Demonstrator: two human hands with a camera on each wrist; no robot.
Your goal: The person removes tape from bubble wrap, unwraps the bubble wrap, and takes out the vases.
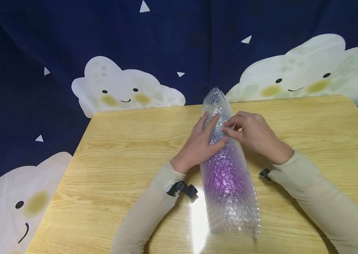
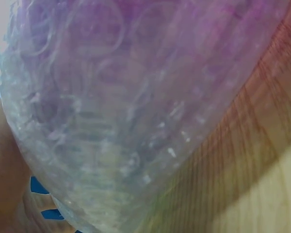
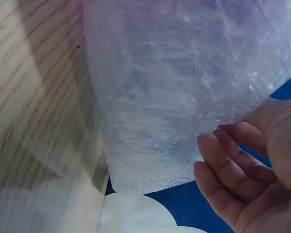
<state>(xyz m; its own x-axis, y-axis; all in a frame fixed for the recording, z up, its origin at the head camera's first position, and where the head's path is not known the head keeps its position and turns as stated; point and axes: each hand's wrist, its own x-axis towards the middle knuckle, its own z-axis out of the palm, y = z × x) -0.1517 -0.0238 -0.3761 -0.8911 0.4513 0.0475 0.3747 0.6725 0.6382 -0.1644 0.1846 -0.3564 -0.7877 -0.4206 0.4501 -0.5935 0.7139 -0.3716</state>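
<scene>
A long bubble-wrapped bundle [image 1: 226, 176], purple in its middle, lies lengthwise on the table; what is inside cannot be told. My left hand [image 1: 198, 144] rests on its upper half with fingers spread and thumb across the wrap. From the right, my right hand [image 1: 256, 135] pinches the wrap near the left thumb, its fingers bent. The left wrist view has the wrap [image 2: 111, 73] close up, with part of the left hand [image 2: 7, 170] at the left edge. In the right wrist view, the right hand's [image 3: 262, 170] fingertips meet the edge of the wrap [image 3: 150, 87].
The bundle's far end reaches the back edge of the wooden table [image 1: 118, 158]. Behind stands a dark blue cloth [image 1: 166, 38] with printed clouds and white triangles. Small black devices [image 1: 182, 189] are on both wrists.
</scene>
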